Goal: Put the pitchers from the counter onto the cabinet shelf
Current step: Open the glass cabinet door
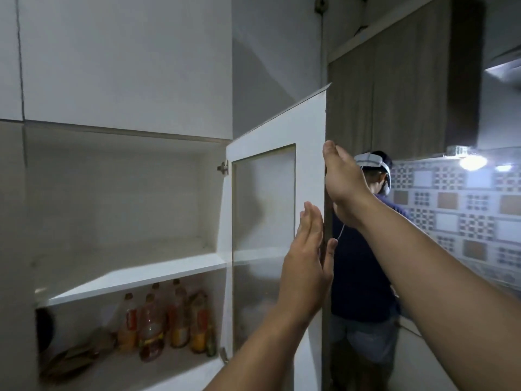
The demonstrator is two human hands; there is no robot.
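Up at the cabinet, both my hands are on the open door (277, 176), the white one with the frosted pane that swings out to the right. My left hand (308, 258) lies flat against the door's near face by its free edge, fingers straight and together, thumb hooked just round the edge. My right hand (342, 179) sits higher on that same edge, thumb over the front and the other fingers hidden behind the panel, so I can't really tell how tight that grip is; it looks like a loose hold on the edge, not a clamp.

No pitchers in sight at all. Neither hand carries one, and the surface they're supposed to be standing on isn't visible from where I'm looking, so I can't say which way they lie or which hand is closer.

What I can see is the target: the cabinet shelf (135, 275), a white board to the left of both hands and a bit lower than the right one. Below it stands a bunch of bottles (166, 320). Another person (363, 263) in a dark shirt stands just behind the door on the right.

My guess is the door is open enough, and the left hand has the shorter path to that shelf.
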